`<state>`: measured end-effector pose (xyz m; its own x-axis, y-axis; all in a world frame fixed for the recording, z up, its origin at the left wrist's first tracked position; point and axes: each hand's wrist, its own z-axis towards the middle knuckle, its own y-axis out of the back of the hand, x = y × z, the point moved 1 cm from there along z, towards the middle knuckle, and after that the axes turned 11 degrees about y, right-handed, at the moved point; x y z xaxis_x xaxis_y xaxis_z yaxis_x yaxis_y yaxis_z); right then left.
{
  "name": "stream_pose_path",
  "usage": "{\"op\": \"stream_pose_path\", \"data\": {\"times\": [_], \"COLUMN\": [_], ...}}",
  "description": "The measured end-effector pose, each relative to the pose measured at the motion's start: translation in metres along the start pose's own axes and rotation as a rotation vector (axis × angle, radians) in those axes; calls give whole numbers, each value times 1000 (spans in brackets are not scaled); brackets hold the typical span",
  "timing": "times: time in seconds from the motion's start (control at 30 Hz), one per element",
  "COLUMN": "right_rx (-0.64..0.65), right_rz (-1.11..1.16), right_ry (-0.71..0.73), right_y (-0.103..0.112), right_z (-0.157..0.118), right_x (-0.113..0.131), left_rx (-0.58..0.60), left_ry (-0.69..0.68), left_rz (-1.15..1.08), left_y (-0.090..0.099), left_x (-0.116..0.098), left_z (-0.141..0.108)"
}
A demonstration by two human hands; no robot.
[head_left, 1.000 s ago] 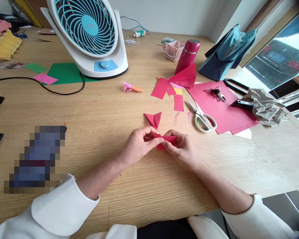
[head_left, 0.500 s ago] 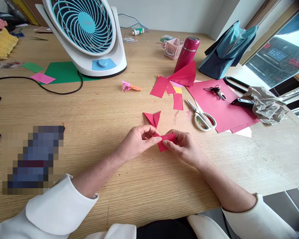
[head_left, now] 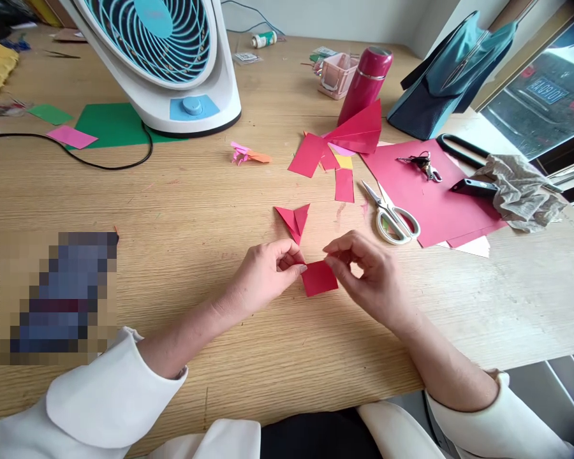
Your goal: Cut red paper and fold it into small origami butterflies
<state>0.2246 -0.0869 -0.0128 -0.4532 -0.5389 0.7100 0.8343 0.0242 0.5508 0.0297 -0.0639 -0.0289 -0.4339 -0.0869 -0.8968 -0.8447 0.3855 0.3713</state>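
A small red rectangle of paper (head_left: 320, 279) is held just over the wooden table, between my two hands. My left hand (head_left: 272, 271) pinches its upper left corner between thumb and fingers. At its upper right corner, the thumb and forefinger of my right hand (head_left: 370, 277) are closed on the paper's edge. Right behind the paper lies a folded red paper piece (head_left: 294, 221) with two pointed wings. White-handled scissors (head_left: 393, 217) rest to the right, blades partly apart and pointing away from me.
Red paper scraps (head_left: 307, 155) lie in front of a magenta flask (head_left: 366, 83). Larger red sheets (head_left: 425, 197) with keys (head_left: 423, 167) on them spread at the right, beside a crumpled cloth (head_left: 521, 191). A fan (head_left: 194, 107) stands back left; a blurred dark object (head_left: 64, 293) lies left.
My right hand has shifted from the front of the red paper to its upper right corner. The paper's face is now more open to view. The camera view has tilted slightly downward.
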Motion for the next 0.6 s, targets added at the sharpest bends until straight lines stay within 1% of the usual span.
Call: {"op": "stream_pose_path", "data": {"times": [0.1, 0.2, 0.27, 0.33, 0.43, 0.6], "right_rx": [167, 249, 271, 278, 292, 315], "right_rz": [-16, -37, -43, -49, -65, -91], "right_ry": [4, -10, -25, -32, -42, -45], "right_y": [-9, -14, -15, -16, -17, -20], "right_z": [-7, -14, -16, -18, -18, -17], "right_x": [3, 0, -2, -3, -3, 0], "left_rx": [-24, -42, -49, -54, -37, -6], "left_ry": [-87, -224, -313, -368, -380, -407], "left_rz": [153, 344, 452, 535, 578, 544], "left_y": [-3, -3, -3, -2, 0, 4], "left_x": [0, 4, 6, 8, 9, 10], "left_z": [-4, -6, -5, -4, -4, -6]}}
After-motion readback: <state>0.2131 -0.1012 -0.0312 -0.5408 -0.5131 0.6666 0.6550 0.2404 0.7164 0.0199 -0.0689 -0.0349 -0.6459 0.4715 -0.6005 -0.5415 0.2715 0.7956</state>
